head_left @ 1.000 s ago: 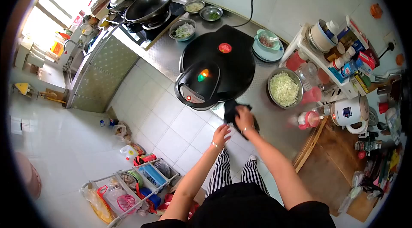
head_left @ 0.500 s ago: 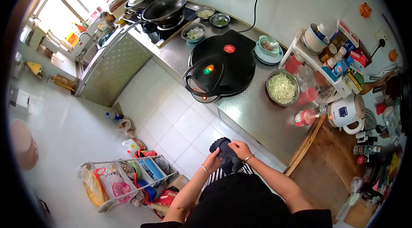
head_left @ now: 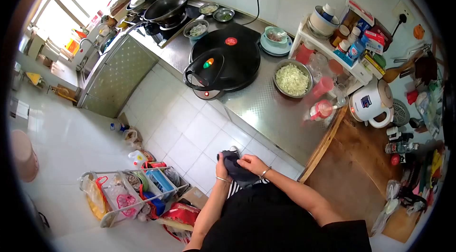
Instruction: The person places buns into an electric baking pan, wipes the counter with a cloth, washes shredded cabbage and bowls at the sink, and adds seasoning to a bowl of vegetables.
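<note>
A dark, bunched cloth item (head_left: 237, 170) hangs between my hands in front of my body, over the tiled floor. My left hand (head_left: 222, 168) is closed round its left side. At its right edge, my right hand (head_left: 252, 164) pinches the fabric. Beyond them on the steel counter sits a round black electric pan (head_left: 230, 60), lid down, with lit indicator lights. Right of the pan stands a metal bowl (head_left: 292, 79) of shredded pale vegetable.
A wok (head_left: 166, 7) rests on the stove at the back left. Right of the counter are a white rack (head_left: 327, 52), a kettle (head_left: 371, 102) and a wooden board (head_left: 356, 157). A wire shelf (head_left: 111, 214) stands on the floor at lower left.
The dark cloth item came away from the counter's edge beside the pan toward my body, now between both hands. The view has shifted to the right.
</note>
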`<action>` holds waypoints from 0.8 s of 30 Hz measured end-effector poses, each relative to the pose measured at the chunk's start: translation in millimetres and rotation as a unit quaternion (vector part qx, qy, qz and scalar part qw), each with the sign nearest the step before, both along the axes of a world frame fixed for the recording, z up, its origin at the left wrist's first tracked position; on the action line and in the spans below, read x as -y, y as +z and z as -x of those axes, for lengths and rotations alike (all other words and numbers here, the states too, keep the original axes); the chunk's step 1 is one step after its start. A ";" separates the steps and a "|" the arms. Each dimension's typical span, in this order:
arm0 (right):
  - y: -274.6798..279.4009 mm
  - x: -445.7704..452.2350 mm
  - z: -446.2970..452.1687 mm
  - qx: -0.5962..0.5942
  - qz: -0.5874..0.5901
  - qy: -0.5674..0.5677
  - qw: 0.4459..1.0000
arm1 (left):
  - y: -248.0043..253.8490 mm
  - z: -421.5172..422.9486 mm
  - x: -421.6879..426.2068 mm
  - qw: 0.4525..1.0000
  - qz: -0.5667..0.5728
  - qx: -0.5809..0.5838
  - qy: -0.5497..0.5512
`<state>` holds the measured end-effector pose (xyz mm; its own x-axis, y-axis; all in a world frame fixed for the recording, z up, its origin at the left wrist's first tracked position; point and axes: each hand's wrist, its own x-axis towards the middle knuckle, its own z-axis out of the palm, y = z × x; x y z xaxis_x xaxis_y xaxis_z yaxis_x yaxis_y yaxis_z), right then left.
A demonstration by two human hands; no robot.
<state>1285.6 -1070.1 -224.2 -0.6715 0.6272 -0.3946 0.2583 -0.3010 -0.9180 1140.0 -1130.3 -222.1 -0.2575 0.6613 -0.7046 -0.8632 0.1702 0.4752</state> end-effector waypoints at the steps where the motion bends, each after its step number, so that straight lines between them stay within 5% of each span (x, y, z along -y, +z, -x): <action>1: 1.3 2.6 1.0 -0.036 0.036 -0.004 0.999 | 3.0 4.1 -0.5 0.997 0.011 0.058 0.040; 6: -1.7 11.1 11.4 -0.093 0.131 0.092 0.983 | 1.1 24.4 2.8 0.994 -0.080 0.073 0.007; 8: 22.5 12.4 22.6 -0.094 0.363 0.052 0.925 | 20.6 29.1 2.7 0.999 -0.049 0.008 0.020; 12: -7.6 5.2 55.0 -0.026 0.132 0.101 0.986 | 2.3 60.1 14.2 0.994 -0.090 -0.052 0.042; 18: -12.0 -16.4 157.8 -0.050 0.148 -0.001 0.988 | 35.2 135.2 20.6 0.997 -0.054 -0.049 0.014; 21: -23.9 -23.8 253.3 -0.056 0.121 -0.045 0.990 | 4.0 208.8 17.3 0.970 -0.061 -0.224 -0.068; 24: -10.9 -35.2 319.2 -0.006 0.026 -0.072 0.997 | 16.6 281.2 4.4 0.981 -0.048 -0.169 -0.080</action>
